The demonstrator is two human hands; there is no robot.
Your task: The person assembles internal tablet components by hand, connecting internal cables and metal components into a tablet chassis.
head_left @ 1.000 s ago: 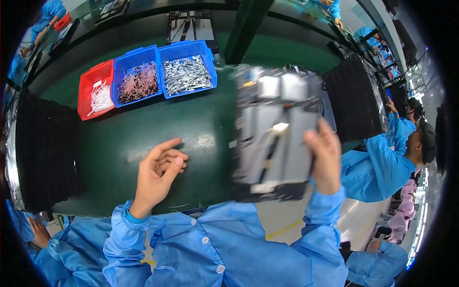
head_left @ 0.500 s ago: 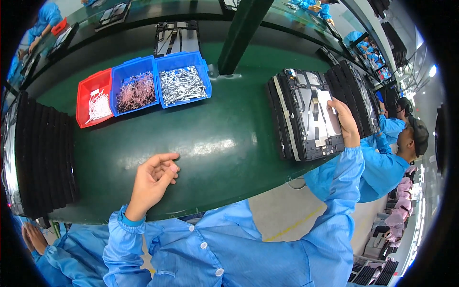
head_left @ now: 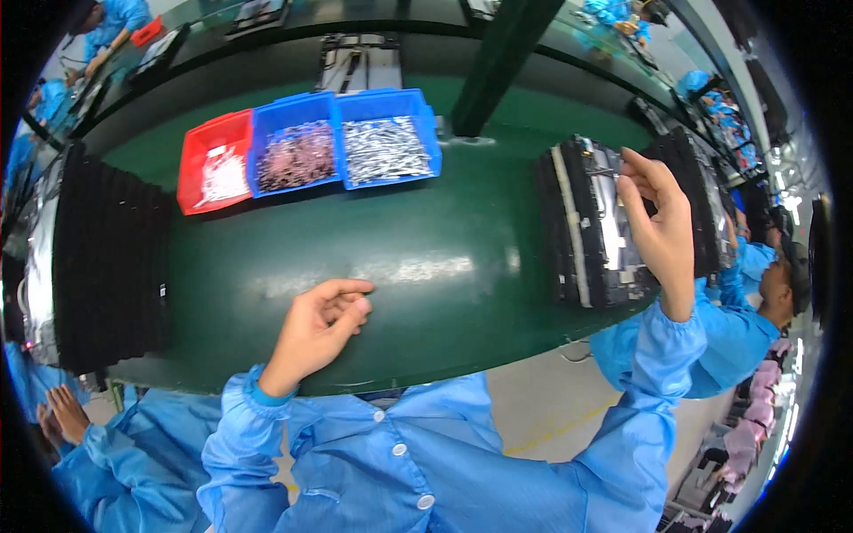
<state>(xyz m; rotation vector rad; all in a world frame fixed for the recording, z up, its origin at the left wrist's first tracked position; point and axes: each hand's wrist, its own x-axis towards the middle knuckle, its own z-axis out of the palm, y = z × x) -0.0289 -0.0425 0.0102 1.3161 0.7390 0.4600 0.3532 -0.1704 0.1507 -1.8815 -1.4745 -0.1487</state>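
My right hand (head_left: 662, 226) hovers at the near upright row of flat black-framed device panels (head_left: 611, 240) on the right of the bench. Its thumb and fingers are bent and apart, close to the top of the front panel. That panel shows a silver plate; the hand covers part of it, and I cannot tell whether the fingertips touch it. My left hand (head_left: 322, 333) rests over the near edge of the green bench top (head_left: 409, 231). Its fingers curl loosely, the index finger stretched out, and nothing is held.
A red bin (head_left: 222, 129) of small white pieces and two blue bins, one (head_left: 291, 105) with brownish pieces, one (head_left: 380, 100) with silvery pieces, stand at the back. A tall black stack (head_left: 111, 266) stands left. A green post (head_left: 498, 67) rises behind. Co-workers sit nearby.
My right hand has lifted off the front panel's face and its fingers have spread. The front panel appears tilted more upright. The whole view has shifted; my left hand keeps its pose.
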